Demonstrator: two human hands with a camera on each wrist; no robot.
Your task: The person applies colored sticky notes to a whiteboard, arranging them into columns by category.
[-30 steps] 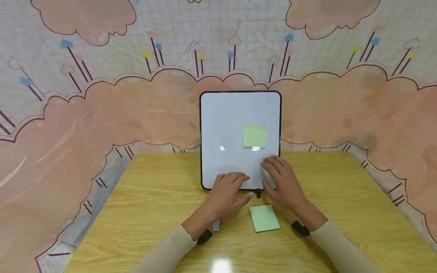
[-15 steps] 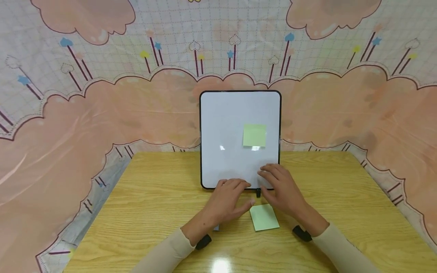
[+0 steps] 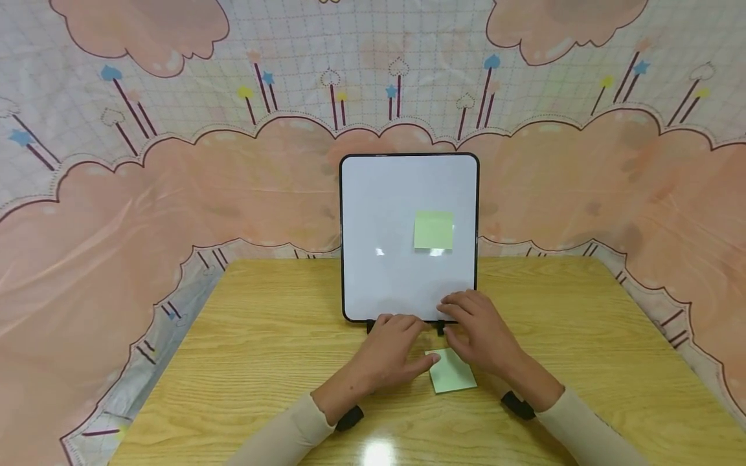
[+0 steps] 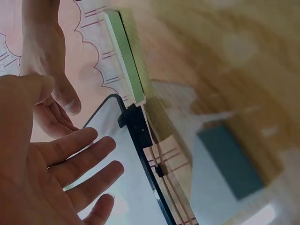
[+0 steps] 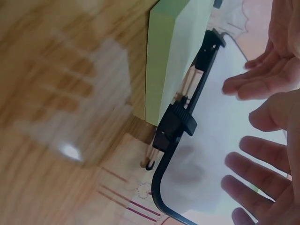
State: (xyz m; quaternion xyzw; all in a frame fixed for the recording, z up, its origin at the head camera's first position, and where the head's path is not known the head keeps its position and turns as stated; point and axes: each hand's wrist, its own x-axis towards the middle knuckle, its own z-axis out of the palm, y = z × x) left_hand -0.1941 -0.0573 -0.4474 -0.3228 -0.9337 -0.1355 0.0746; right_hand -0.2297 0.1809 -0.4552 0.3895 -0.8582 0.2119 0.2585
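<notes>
My left hand [image 3: 387,353] hovers in front of the whiteboard [image 3: 384,207], holding nothing, its fingers loosely bent. In the head view its thumb overlaps the corner of a pale green sticky note pad [image 3: 456,377] on the table; contact cannot be told. To the right, my right hand [image 3: 480,330] is also bare, fingers spread and slightly bent before the board's lower right corner. A single green sticky note [image 3: 434,230] is on the board, right of centre. The pad's thick edge shows close up in the right wrist view, beside the board's black foot [image 5: 171,126].
A grey-and-white block [image 4: 229,161] lies on the table in the left wrist view, hidden in the head view. The whiteboard stands upright near the rear of the wooden table [image 3: 262,310]. A printed cloth [image 3: 262,194] hangs behind and at the sides.
Both hands have moved down the board, towards the person. The left thumb now overlaps the pad, the board's left foot has come into sight, and the grey block has gone behind the left arm.
</notes>
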